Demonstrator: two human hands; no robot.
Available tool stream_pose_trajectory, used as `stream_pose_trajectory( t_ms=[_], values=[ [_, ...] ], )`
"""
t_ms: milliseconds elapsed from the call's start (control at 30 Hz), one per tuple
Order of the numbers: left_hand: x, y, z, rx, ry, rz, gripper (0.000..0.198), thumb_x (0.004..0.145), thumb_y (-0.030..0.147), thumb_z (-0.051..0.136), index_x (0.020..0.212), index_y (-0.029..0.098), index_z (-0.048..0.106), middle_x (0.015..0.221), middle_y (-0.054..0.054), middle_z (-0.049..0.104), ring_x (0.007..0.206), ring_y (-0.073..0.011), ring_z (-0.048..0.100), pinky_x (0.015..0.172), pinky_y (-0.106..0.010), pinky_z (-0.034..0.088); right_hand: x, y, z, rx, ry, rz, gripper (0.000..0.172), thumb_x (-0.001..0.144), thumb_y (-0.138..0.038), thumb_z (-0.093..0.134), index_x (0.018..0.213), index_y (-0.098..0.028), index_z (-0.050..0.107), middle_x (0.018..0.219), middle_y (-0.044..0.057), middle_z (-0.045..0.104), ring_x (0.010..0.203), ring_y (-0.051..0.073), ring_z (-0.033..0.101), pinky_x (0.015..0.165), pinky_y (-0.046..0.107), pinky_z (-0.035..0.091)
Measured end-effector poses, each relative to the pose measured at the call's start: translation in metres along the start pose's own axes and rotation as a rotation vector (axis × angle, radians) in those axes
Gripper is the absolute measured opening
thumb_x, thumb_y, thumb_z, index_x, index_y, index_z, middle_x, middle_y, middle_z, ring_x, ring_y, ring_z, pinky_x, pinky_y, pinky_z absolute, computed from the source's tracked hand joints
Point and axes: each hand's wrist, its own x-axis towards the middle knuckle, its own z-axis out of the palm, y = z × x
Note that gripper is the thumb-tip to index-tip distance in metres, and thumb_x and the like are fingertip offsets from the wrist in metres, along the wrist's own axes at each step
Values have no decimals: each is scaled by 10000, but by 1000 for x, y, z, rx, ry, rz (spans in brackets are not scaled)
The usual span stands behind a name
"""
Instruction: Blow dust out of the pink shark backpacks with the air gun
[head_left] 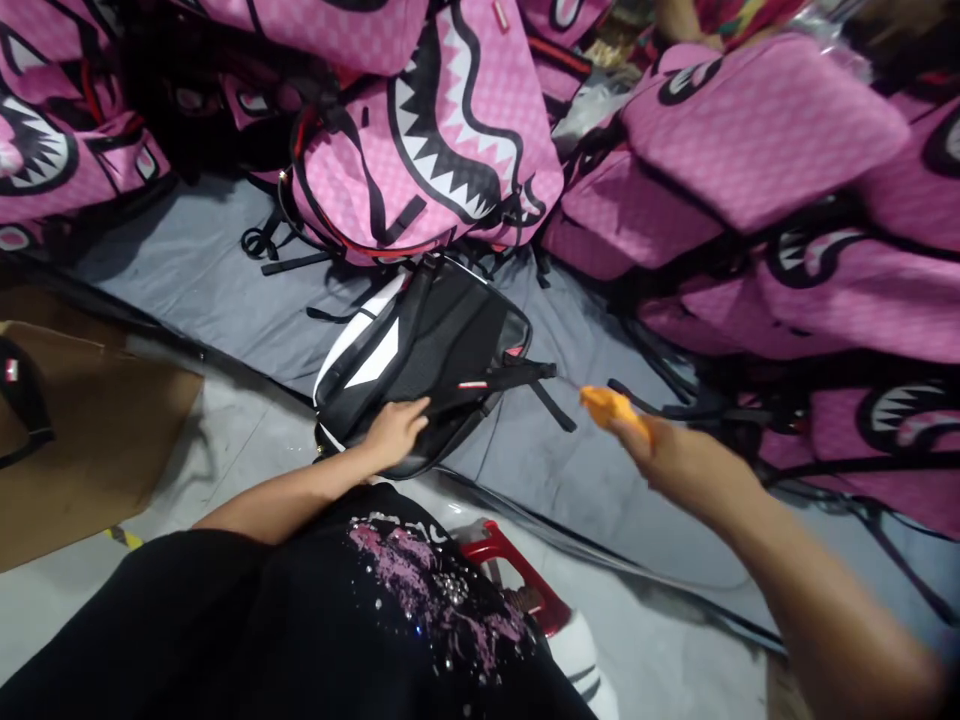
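A black backpack [457, 330] with white side panels lies on the grey sheet in front of me, its shoulder straps facing up. My left hand [396, 436] rests on its near side, fingers curled over the base of a black strap [487, 382]. To the right, my right hand [679, 462] grips a small orange tool [615, 408], blurred, so its exact kind is unclear. A thin dark tip or line runs from the tool toward the strap's far end. I cannot tell whether they touch.
Pink backpacks with shark-mouth prints [480, 120] are heaped along the back and right [765, 130]. A cardboard box [90, 440] stands at left. Below the sheet [240, 260] is a red-and-white object [525, 570] by my lap. Another person's arm [679, 20] shows at top right.
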Motion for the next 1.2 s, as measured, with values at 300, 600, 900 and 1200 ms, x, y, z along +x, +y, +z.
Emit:
stream_pose_trajectory(
  t_ms=[300, 600, 900, 1200],
  values=[
    [-13, 15, 6, -82, 19, -164, 457, 961, 352, 470, 1415, 303, 489, 1401, -146, 508, 1168, -314, 552, 933, -473, 470, -4, 2, 22, 49, 203, 50, 535, 969, -556, 272, 1056, -167, 628, 708, 98, 646, 624, 221, 611, 567, 298, 400],
    [-9, 19, -15, 230, 6, 128, 571, 852, 465, 655, 1373, 249, 563, 1523, -167, 352, 1361, -418, 355, 1101, -579, 308, -56, -18, 80, -127, 2, 24, 454, 1012, -465, 300, 1178, -179, 611, 822, 136, 705, 735, 264, 677, 601, 327, 437],
    [5, -39, -123, -1129, 172, -847, 328, 993, 300, 444, 1168, 43, 547, 957, -173, 673, 942, -228, 687, 864, -336, 549, -82, -98, 237, -133, 56, -35, 403, 1035, -395, 287, 1092, -122, 579, 829, 149, 710, 766, 278, 713, 591, 302, 449],
    [32, -49, -119, -1197, -252, -854, 545, 967, 515, 397, 1286, 82, 483, 1005, -192, 700, 908, -308, 729, 841, -489, 596, -63, -131, 258, -47, 155, 73, 360, 1022, -424, 381, 1147, -157, 588, 1003, 113, 704, 927, 242, 661, 785, 325, 478]
  ],
)
